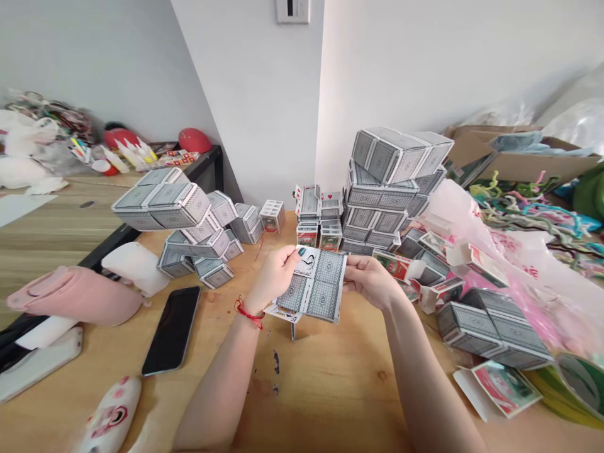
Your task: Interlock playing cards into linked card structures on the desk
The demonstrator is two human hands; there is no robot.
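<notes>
Above the middle of the wooden table, both hands hold a flat panel of playing cards point(325, 292) with grey patterned backs. My left hand point(272, 277) pinches the panel's upper left part, its thumb on a white joker card point(304, 264) that lies over the backs. The fingers of my right hand point(370, 280) are closed on the panel's right edge. A face card point(283, 313) sticks out under the lower left corner, and another card edge points down below it. The fingertips behind the panel are hidden.
Card-block stacks stand at left point(165, 201) and right point(377, 195). Small card boxes point(306, 236) sit behind my hands. A black phone point(171, 330) and a pink pouch point(80, 296) lie left. Opened card boxes point(503, 387) and yellow-green tape point(561, 390) lie right.
</notes>
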